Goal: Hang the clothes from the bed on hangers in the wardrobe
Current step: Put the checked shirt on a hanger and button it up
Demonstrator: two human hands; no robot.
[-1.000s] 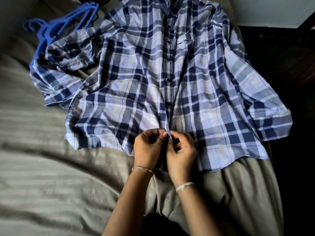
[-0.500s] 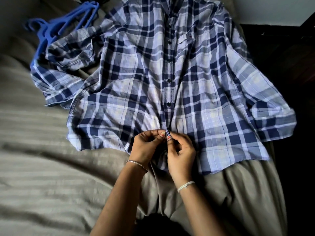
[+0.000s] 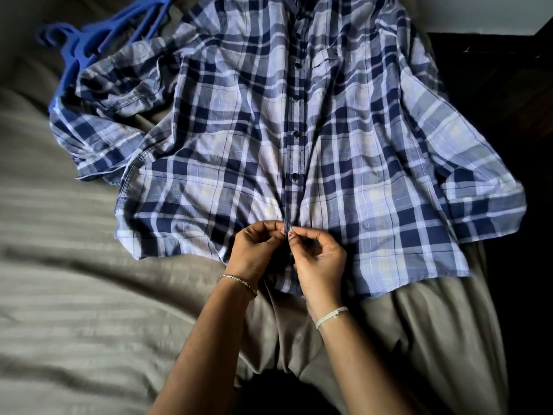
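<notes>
Here your left hand (image 3: 257, 250) and right hand (image 3: 317, 259) both pinch the button placket low on the plaid shirt (image 3: 239, 139), fingertips nearly meeting. The shirt lies spread face up on the grey bed (image 3: 74, 280), one sleeve crumpled over the blue hangers (image 3: 89, 43) at upper left.

Thin beaded bracelet (image 3: 238, 280); white cord bracelet (image 3: 331, 316)

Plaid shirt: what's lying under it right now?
Under the plaid shirt: blue hangers stick out past its sleeve; khaki cloth runs under the hem, on the grey bedsheet. How far either reaches beneath is covered.
</notes>
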